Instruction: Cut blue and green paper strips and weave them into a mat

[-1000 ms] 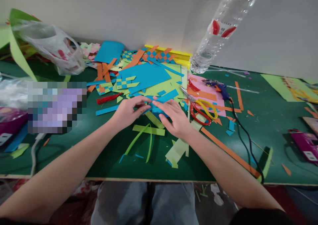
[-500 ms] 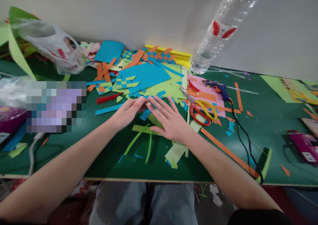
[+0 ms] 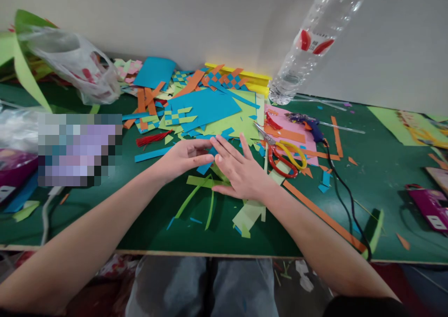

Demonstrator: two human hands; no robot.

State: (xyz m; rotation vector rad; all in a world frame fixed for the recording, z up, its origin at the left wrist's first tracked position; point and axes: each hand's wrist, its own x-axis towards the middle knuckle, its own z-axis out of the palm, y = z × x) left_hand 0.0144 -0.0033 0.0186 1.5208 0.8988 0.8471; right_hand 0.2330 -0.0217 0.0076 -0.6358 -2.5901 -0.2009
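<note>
My left hand (image 3: 187,158) is over the middle of the table with its thumb and fingers stretched and apart, nothing visible in it. Its fingertips meet or nearly meet those of my right hand (image 3: 240,170). That hand is palm down, fingers spread, and no object shows in it. A short blue paper strip (image 3: 204,169) lies between the hands. Curved green paper strips (image 3: 193,197) are just below them. Pale green paper (image 3: 249,216) lies under the right wrist. Right of that hand are scissors (image 3: 271,142) with red and yellow handles.
Blue sheet paper (image 3: 210,104), a woven paper piece (image 3: 178,116) and a red tassel (image 3: 150,139) lie beyond the hands. A glue gun (image 3: 311,125) with a black cord is to the right. A plastic bottle (image 3: 294,65) stands behind. A pixelated device (image 3: 80,149) sits left.
My left thumb has moved out from beside the fingers toward my right hand, so the left hand looks wider. My right hand has barely shifted. Things on the table look unchanged.
</note>
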